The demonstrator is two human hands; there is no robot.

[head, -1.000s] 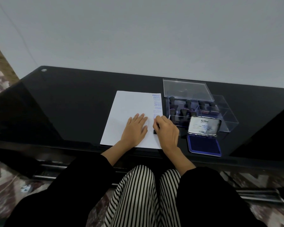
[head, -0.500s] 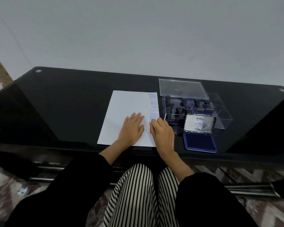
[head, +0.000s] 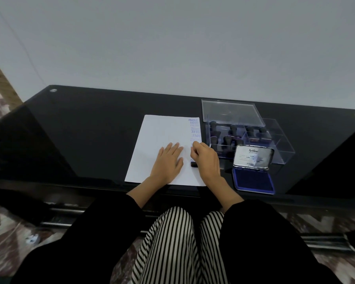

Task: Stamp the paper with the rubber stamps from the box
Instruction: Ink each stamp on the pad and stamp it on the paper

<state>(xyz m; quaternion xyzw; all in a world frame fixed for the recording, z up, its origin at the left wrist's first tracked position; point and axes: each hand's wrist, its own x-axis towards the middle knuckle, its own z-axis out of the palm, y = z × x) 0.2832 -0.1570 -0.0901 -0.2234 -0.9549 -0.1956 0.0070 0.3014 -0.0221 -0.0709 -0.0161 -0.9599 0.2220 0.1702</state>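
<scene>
A white sheet of paper [head: 162, 136] lies on the black glass table [head: 90, 128], with a column of blue stamp prints along its right edge. My left hand [head: 168, 160] rests flat on the paper, fingers spread. My right hand [head: 206, 160] is closed around a dark rubber stamp [head: 193, 164], whose end shows under the hand on the paper's right side. To the right stands a clear plastic box [head: 275, 140] holding several dark stamps [head: 226, 139]. An open blue ink pad [head: 253, 181] lies in front of the box.
The box's clear lid [head: 230, 111] lies behind it. The ink pad's metal lid [head: 253, 156] stands raised. The table's near edge runs just below the paper, with my striped trousers and black sleeves under it. A grey wall rises behind the table.
My right hand has tilted, and the stamp's dark end shows under it again. The left hand stays flat on the paper. The view has shifted slightly.
</scene>
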